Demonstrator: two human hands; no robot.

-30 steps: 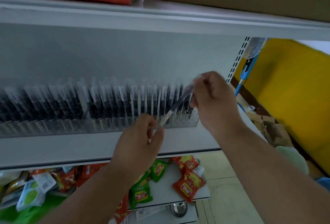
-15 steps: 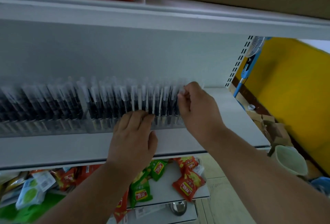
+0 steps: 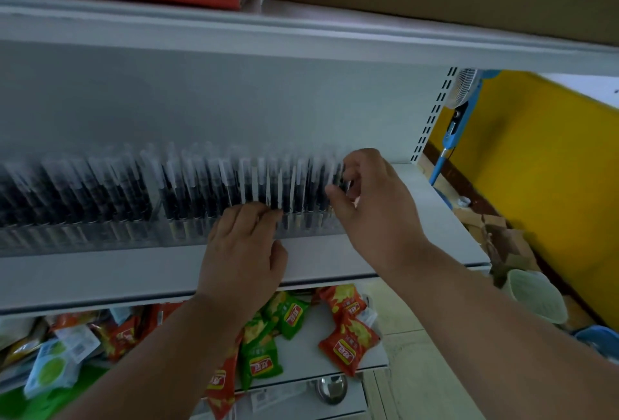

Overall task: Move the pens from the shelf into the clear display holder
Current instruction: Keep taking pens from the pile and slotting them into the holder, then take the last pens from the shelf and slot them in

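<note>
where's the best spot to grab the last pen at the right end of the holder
Probably its capped top, pinched from above and the open right side. The pens stand upright and packed in the clear display holder, so only the tops are free; the right hand is there now.

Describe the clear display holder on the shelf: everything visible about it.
The clear display holder is a long, low, see-through trough, plastic by its look, lying lengthwise along the grey shelf. It is packed with dark pens standing in rows, leaning slightly, their tops blurred. Its right end stops short of the shelf's right edge. The left hand rests straight fingers against its front, and the right hand pinches at the pens at its right end.
</note>
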